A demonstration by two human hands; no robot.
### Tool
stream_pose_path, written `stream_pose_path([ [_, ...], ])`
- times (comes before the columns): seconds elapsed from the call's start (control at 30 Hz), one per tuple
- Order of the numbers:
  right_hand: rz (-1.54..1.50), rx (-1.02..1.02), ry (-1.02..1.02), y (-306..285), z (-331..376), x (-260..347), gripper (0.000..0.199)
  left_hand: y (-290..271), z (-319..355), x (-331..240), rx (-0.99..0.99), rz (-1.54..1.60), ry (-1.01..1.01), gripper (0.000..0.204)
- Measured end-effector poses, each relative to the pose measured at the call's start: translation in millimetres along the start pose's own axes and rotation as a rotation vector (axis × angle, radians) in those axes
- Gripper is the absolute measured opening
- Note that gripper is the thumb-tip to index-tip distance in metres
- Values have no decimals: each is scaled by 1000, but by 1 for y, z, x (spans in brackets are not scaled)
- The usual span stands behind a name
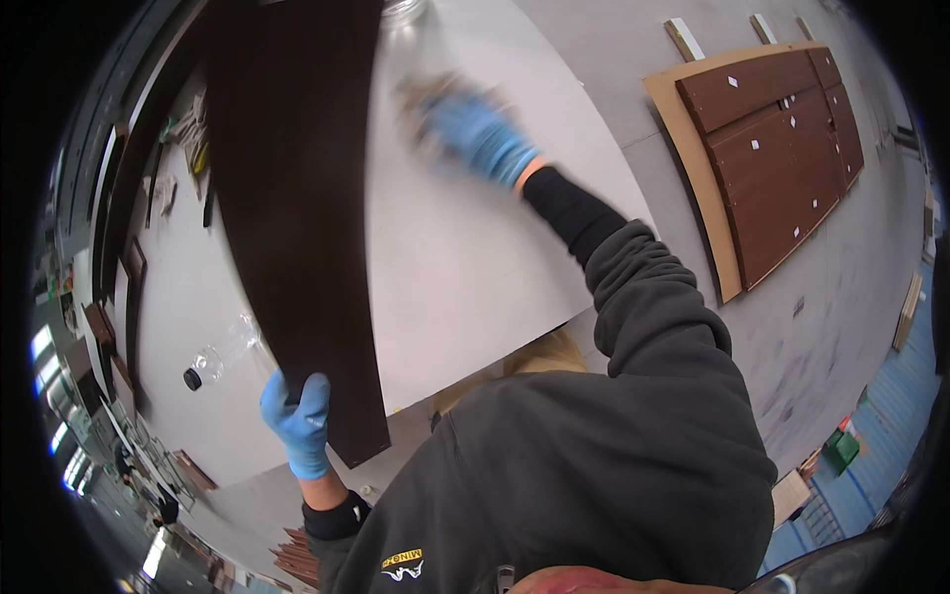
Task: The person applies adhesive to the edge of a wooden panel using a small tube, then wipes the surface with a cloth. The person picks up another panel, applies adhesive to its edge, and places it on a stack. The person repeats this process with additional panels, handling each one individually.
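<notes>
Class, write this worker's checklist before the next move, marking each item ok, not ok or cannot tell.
1. Gloves on left hand and right hand: ok, both blue.
2. Left hand touching the brown board: ok.
3. Left hand's grip firm: cannot tell.
4. Cloth at the right hand: ok, though blurred.
5. Space beside the board free: not ok, a clear bottle is close to its left edge.

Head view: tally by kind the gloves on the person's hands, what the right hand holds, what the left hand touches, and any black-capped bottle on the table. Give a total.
Gloves: 2
Rag (blurred): 1
Board: 1
Bottle: 1
Total: 5
</notes>
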State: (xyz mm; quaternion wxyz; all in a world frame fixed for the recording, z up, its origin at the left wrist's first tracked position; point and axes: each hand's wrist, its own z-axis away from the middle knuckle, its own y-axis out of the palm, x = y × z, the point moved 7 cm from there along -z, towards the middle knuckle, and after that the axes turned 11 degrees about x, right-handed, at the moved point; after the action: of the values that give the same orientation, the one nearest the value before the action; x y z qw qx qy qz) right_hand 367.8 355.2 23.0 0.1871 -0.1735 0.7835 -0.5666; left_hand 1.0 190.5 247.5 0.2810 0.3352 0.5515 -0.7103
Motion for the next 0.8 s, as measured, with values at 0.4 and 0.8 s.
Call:
stream_pose_path([
  [0.4,-837,-620,907,-89,127,-290,22,69,-13,85,686,18,-438,45],
  [0.8,-55,43,391,-31,-123,-6,52,134,-51,154,994,34,-242,59],
])
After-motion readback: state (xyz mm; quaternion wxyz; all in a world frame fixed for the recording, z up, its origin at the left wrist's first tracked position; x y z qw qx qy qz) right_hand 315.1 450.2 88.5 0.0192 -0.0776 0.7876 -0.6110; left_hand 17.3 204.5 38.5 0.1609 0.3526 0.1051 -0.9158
